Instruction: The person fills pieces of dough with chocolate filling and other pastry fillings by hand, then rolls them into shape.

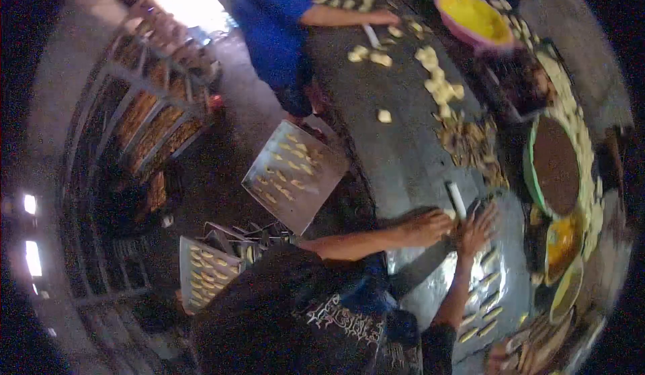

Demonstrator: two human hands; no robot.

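Observation:
My left hand (430, 227) reaches across to the edge of a metal tray (517, 240) on the dark worktable, fingers curled beside a pale bit of dough (448, 212). A white stick-like tool (457, 200) lies just above the two hands, its lower end between them. I cannot tell whether my left hand grips anything. My right hand (474, 230) rests with fingers spread on the tray, next to the left hand. Rows of small shaped dough pieces (485, 298) lie on the tray below my right forearm.
A person in blue (272, 25) works at the far end beside loose dough lumps (440, 82). A green bowl of brown filling (554, 167), a pink bowl (474, 15) and filled trays (295, 173) (205, 267) are near. A rack of trays (151, 116) stands left. Another hand (504, 358) shows at the bottom.

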